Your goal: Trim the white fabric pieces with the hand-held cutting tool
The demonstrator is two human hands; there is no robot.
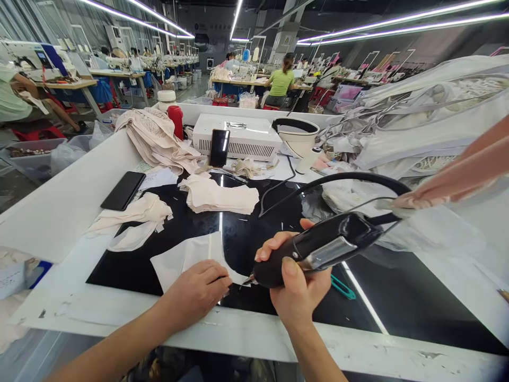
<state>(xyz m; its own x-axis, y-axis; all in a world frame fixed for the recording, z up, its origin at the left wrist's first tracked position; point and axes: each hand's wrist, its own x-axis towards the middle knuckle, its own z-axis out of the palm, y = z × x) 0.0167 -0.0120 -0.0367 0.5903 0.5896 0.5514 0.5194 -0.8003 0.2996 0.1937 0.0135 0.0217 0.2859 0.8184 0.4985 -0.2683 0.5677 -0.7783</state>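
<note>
My right hand [296,281] is wrapped around a black corded handheld cutter [318,246] with a metal lever along its side. Its pointed metal tip touches or nearly touches the right corner of a white fabric piece [191,257]. My left hand [199,292] presses that corner with bunched fingers, just left of the tip; its fingertips are partly hidden. The fabric lies flat on a glossy black board [254,233]. Behind it rests a stack of cream fabric pieces [220,195], and more cut pieces [139,215] lie to the left.
A black phone [123,191] lies at left; another phone [219,148] leans against a white vented box [238,138]. The cutter's thick cable [350,176] arches rightward. A teal clip-like object [342,287] lies beside my right hand. Fabric heaps [429,116] fill the right side.
</note>
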